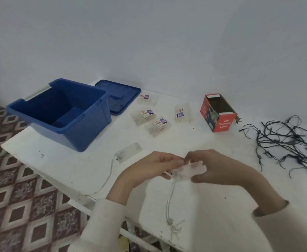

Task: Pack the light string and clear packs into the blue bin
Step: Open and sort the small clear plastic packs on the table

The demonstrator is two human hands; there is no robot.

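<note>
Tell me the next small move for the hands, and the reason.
Probably carry the clear pack, held between the left hand and right hand, left to the blue bin and drop it in: the bin is open and looks empty.

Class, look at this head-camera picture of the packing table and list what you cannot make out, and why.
- Clear pack held between the left hand and right hand: fingers cover most of it and it is blurred.
- Dark light string: cut off by the right edge.
- Labels on the clear packs: too small to read.
- Blue bin: its near wall hides part of the floor.
</note>
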